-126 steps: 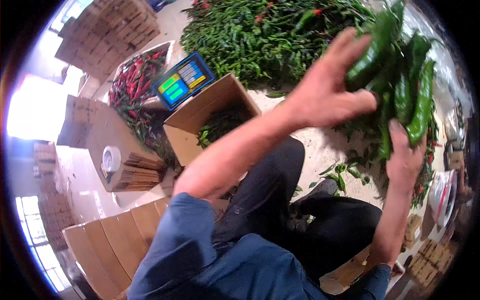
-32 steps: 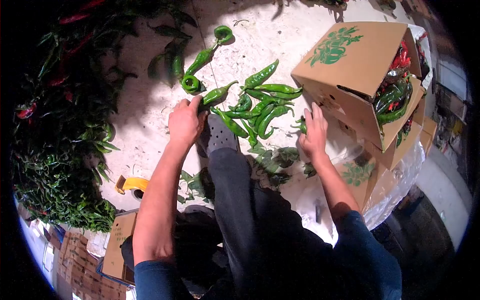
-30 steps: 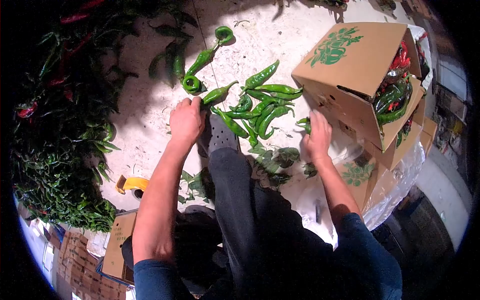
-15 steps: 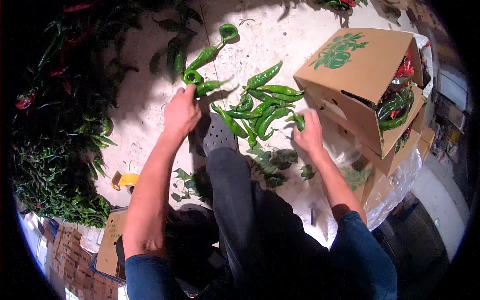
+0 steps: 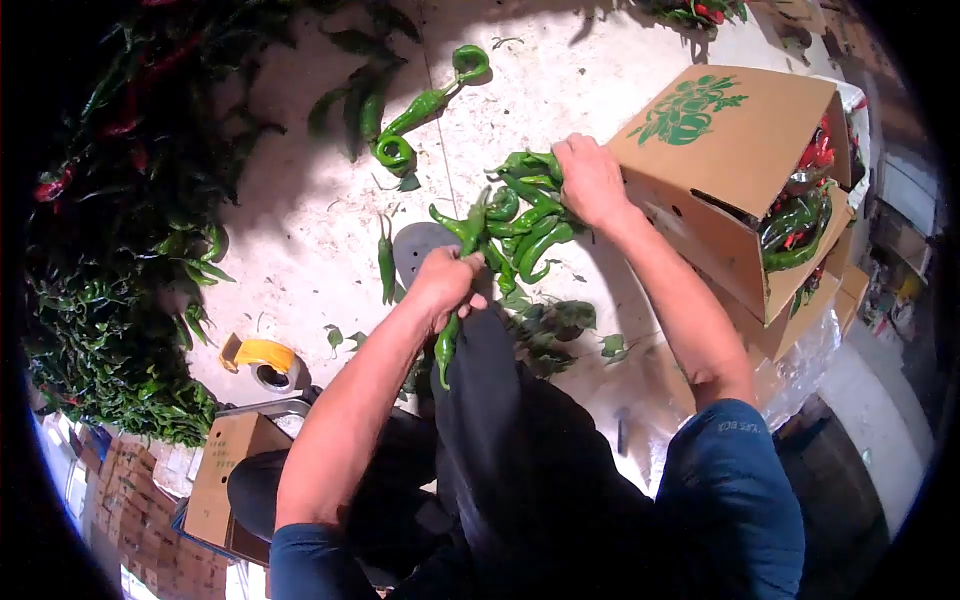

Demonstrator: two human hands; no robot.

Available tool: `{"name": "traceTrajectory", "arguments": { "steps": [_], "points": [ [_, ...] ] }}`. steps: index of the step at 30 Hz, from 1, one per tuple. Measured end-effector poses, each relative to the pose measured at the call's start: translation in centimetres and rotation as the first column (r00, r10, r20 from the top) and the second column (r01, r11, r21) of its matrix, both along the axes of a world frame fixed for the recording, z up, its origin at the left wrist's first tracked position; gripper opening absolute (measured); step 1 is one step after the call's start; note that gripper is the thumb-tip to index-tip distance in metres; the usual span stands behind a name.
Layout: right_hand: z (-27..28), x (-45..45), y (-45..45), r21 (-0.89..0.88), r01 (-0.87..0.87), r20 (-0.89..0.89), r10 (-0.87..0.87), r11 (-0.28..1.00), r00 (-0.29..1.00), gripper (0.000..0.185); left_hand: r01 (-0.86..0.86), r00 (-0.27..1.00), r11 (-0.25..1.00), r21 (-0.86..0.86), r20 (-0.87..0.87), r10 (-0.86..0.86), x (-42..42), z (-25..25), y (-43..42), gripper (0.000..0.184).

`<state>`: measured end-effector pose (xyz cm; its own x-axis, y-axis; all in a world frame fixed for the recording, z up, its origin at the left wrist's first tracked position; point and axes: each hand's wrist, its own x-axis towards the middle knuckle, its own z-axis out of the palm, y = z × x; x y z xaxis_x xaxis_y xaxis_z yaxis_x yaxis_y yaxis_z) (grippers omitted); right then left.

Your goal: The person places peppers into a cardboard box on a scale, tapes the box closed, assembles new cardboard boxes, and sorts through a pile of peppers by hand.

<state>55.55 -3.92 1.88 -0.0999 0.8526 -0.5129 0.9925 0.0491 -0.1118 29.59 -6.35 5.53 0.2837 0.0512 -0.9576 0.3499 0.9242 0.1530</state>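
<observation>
My left hand point(image 5: 447, 284) is closed around long green peppers point(image 5: 446, 352), one end pointing down below the fist and another sticking up above it, over my shoe and trouser leg. Beside it on the pale floor lies a small pile of green peppers point(image 5: 539, 243). At the pile's upper right, my right hand point(image 5: 594, 182) has its fingers curled onto a green pepper point(image 5: 538, 163); its fingertips are partly hidden. Farther up, two curled green peppers point(image 5: 416, 110) rest apart from the pile. A single pepper point(image 5: 386, 262) lies left of my shoe.
An open cardboard box point(image 5: 735, 160) with red and green peppers stands at right. On the left is a large heap of peppers point(image 5: 120, 330). A tape roll with a yellow dispenser point(image 5: 262, 358) sits near it. Loose leaves point(image 5: 555, 325) lie below the pile.
My left hand has moved right and down from the curled peppers to over my leg, with peppers in its grip. My right hand has moved up and left to the pile's top.
</observation>
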Motion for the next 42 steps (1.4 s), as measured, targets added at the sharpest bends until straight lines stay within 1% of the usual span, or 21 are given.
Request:
{"name": "traceTrajectory", "arguments": {
  "steps": [1, 4, 5, 10, 12, 14, 15, 18, 19, 22, 23, 24, 26, 28, 29, 30, 32, 34, 38, 39, 42],
  "points": [
    [-0.6, 0.5, -0.3, 0.023, 0.012, -0.010, -0.012, 1.000, 1.000, 0.021, -0.005, 1.000, 1.000, 0.013, -0.007, 0.005, 0.5, -0.3, 0.4, 0.028],
    [-1.4, 0.9, -0.5, -0.022, 0.289, -0.249, -0.285, 0.957, 0.926, 0.022, -0.003, 1.000, 0.993, 0.116, -0.015, 0.005, 2.1, -0.1, 1.1, 0.026],
    [-1.5, 0.8, -0.3, -0.038, 0.323, -0.243, -0.322, 0.946, 0.915, 0.023, -0.050, 0.999, 0.986, 0.161, 0.027, 0.047, 2.2, -0.6, 1.1, 0.027],
    [-0.9, 0.7, -0.3, -0.065, 0.435, -0.271, -0.436, 0.898, 0.858, 0.028, 0.035, 0.992, 0.962, 0.270, -0.125, -0.002, 2.5, -3.3, 3.0, 0.025],
    [-1.2, 1.2, -0.7, -0.073, 0.476, -0.268, -0.476, 0.877, 0.837, 0.028, 0.074, 0.983, 0.949, 0.306, -0.185, -0.018, 2.6, -3.6, 3.2, 0.029],
    [-0.1, 1.2, -1.5, -0.066, 0.470, -0.285, -0.468, 0.880, 0.837, 0.028, 0.115, 0.979, 0.957, 0.267, -0.196, -0.063, 2.5, -4.1, 3.5, 0.032],
    [0.8, 0.7, -1.4, -0.115, 0.451, -0.213, -0.465, 0.885, 0.859, 0.026, 0.140, 0.976, 0.958, 0.250, -0.200, -0.090, 2.5, -4.4, 3.4, 0.036],
    [-0.7, 0.4, -2.7, 0.078, 0.475, -0.217, -0.450, 0.876, 0.866, 0.026, 0.181, 0.951, 0.887, 0.425, -0.304, -0.049, 3.2, -5.0, 2.6, 0.047],
    [-1.3, 0.4, -2.7, 0.125, 0.465, -0.236, -0.429, 0.876, 0.872, 0.025, 0.231, 0.929, 0.880, 0.416, -0.363, -0.073, 3.7, -4.9, 2.7, 0.052],
    [0.0, 0.2, -2.3, 0.105, 0.560, -0.334, -0.502, 0.822, 0.798, 0.026, 0.340, 0.875, 0.848, 0.406, -0.466, -0.128, 4.3, -5.4, 2.6, 0.055],
    [-0.1, 0.8, -3.0, 0.264, 0.556, -0.399, -0.436, 0.788, 0.807, 0.025, 0.363, 0.873, 0.838, 0.408, -0.463, -0.153, 4.3, -5.7, 2.5, 0.055],
    [3.5, 0.4, -2.3, 0.082, 0.662, -0.434, -0.572, 0.745, 0.696, 0.029, 0.387, 0.870, 0.826, 0.410, -0.459, -0.179, 4.0, -6.3, 2.3, 0.056],
    [6.8, 0.9, -4.0, -0.086, 0.719, -0.539, -0.640, 0.689, 0.549, 0.030, 0.424, 0.865, 0.794, 0.435, -0.454, -0.213, 3.8, -6.1, 2.4, 0.057],
    [7.5, 2.2, -6.8, -0.199, 0.619, -0.433, -0.634, 0.760, 0.641, 0.031, 0.444, 0.865, 0.760, 0.475, -0.449, -0.225, 4.0, -5.2, 2.4, 0.059],
    [7.0, 2.2, -8.3, -0.282, 0.627, -0.394, -0.684, 0.726, 0.614, 0.032, 0.459, 0.858, 0.752, 0.473, -0.455, -0.238, 4.2, -5.4, 2.2, 0.057],
    [6.0, 1.8, -10.1, -0.133, 0.571, -0.373, -0.575, 0.810, 0.728, 0.028, 0.467, 0.857, 0.747, 0.473, -0.451, -0.249, 4.3, -5.3, 2.2, 0.056],
    [1.7, 1.6, -13.6, 0.077, 0.392, -0.454, -0.318, 0.917, 0.833, 0.025, 0.483, 0.852, 0.739, 0.471, -0.447, -0.272, 4.4, -4.7, 2.3, 0.055],
    [1.1, -0.5, -13.7, 0.140, 0.371, -0.394, -0.292, 0.918, 0.872, 0.025, 0.491, 0.852, 0.742, 0.457, -0.431, -0.298, 4.5, -4.6, 2.1, 0.053],
    [1.1, -3.7, -12.4, 0.305, 0.503, -0.415, -0.362, 0.809, 0.834, 0.046, 0.529, 0.833, 0.693, 0.489, -0.455, -0.315, 4.2, -4.1, 1.9, 0.048],
    [1.2, -4.0, -12.4, 0.272, 0.501, -0.349, -0.401, 0.822, 0.847, 0.059, 0.535, 0.828, 0.688, 0.491, -0.465, -0.313, 4.4, -3.6, 1.6, 0.047],
    [0.3, -4.1, -12.3, 0.288, 0.478, -0.227, -0.426, 0.830, 0.876, 0.062, 0.580, 0.802, 0.647, 0.496, -0.490, -0.343, 5.1, -2.8, 1.3, 0.048]
  ]
}}
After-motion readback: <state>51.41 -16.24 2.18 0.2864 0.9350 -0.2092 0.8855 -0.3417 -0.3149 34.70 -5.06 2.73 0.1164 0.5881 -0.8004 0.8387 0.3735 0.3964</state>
